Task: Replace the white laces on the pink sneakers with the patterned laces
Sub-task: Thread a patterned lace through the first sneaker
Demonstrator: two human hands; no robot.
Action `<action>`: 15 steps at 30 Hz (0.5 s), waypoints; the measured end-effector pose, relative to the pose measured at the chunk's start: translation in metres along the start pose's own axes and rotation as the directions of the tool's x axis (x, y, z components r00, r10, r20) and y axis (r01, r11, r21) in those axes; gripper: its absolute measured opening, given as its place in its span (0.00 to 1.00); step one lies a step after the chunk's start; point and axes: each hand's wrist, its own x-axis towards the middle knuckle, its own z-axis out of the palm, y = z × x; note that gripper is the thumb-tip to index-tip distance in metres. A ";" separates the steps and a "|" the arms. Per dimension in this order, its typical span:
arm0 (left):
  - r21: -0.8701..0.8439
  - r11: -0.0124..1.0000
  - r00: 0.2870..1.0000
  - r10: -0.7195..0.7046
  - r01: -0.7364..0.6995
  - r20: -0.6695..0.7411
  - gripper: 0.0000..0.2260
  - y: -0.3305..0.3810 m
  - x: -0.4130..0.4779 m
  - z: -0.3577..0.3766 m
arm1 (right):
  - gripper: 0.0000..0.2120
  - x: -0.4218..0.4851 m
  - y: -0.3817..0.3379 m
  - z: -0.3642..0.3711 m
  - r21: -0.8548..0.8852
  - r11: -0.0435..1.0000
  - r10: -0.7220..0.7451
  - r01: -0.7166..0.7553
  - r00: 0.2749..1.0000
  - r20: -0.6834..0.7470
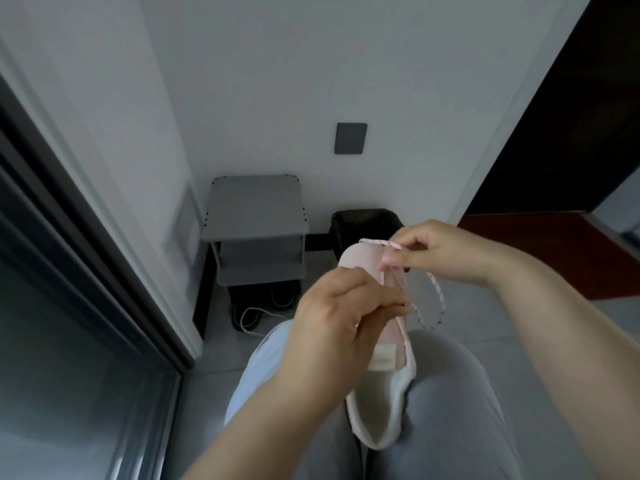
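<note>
The pink sneaker (388, 341) sits between the person's knees, heel towards the camera, toe pointing away. The left hand (339, 317) grips its side, fingers curled tight at the eyelets. The right hand (440, 251) pinches the patterned lace (377, 242) over the toe between thumb and fingertips, the slack looping down on the right. Beyond stand a grey shelf (256, 209) and a black bin (363, 223).
</note>
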 end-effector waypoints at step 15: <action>-0.145 0.972 0.974 -0.158 0.182 0.163 0.04 0.002 -0.023 0.034 | 0.06 0.030 -0.067 -0.005 -0.235 0.943 -0.126 0.236 0.906 0.403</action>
